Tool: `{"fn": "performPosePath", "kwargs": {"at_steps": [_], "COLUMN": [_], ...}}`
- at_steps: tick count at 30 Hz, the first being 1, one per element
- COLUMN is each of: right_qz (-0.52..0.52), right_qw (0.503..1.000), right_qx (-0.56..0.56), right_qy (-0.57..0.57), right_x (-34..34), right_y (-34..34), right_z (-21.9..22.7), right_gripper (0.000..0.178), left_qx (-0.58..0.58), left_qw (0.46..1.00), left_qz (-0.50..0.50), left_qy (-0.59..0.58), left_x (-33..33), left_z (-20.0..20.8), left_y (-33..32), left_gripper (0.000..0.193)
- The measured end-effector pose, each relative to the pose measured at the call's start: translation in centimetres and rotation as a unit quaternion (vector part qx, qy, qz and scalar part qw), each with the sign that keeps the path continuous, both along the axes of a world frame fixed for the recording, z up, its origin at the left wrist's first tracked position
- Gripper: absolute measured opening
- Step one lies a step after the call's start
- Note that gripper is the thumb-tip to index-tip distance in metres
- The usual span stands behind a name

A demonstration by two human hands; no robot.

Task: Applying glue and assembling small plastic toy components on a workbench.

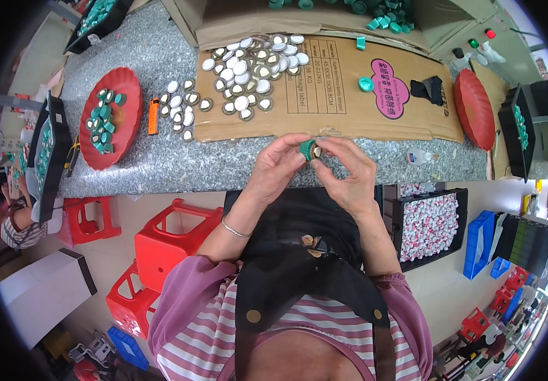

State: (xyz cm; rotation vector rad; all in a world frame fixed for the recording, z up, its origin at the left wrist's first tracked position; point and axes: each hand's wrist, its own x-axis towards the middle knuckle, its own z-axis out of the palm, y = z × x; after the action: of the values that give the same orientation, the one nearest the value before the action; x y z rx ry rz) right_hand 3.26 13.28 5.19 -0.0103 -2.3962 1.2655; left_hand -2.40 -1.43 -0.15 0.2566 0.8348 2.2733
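Observation:
My left hand pinches a small green cap by its side, just in front of the cardboard sheet's near edge. My right hand has its thumb and fingers closed on a small round disc with a pale centre and a dark rim, at the cap's open side. I cannot tell how deep the disc sits in the cap. Beyond my hands, a pile of similar white-and-dark discs lies on the cardboard. A loose green cap rests to the right.
At left, a red dish holds several green caps, beside an orange box cutter. Another red dish, a small clear bottle and black trays are at right. A red stool stands below the table's edge.

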Motion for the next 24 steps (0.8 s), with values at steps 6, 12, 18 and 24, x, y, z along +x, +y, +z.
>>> {"fn": "performPosePath", "kwargs": {"at_steps": [6,12,18,24], "right_qz": [-0.001,-0.001,0.006,-0.010], "right_qw": [1.000,1.000,1.000,0.998], "right_qx": [0.000,-0.007,0.017,0.041], "right_qy": [-0.002,-0.005,0.015,0.046], "right_x": [0.0,0.0,0.2,0.2], "right_y": [-0.2,-0.3,-0.2,-0.5], "right_z": [-0.1,0.0,-0.3,-1.1], "right_gripper": [0.033,0.033,0.034,0.034], "left_qx": [-0.014,-0.015,-0.042,-0.097], "left_qw": [1.000,0.999,0.998,0.992], "left_qz": [0.008,0.011,0.021,0.028], "left_qy": [0.021,0.040,0.045,0.079], "left_x": [0.0,0.1,0.1,0.4], "left_z": [0.0,-0.2,-0.5,0.9], "left_y": [-0.1,-0.1,-0.1,0.0], "left_gripper": [0.032,0.033,0.031,0.033]}}
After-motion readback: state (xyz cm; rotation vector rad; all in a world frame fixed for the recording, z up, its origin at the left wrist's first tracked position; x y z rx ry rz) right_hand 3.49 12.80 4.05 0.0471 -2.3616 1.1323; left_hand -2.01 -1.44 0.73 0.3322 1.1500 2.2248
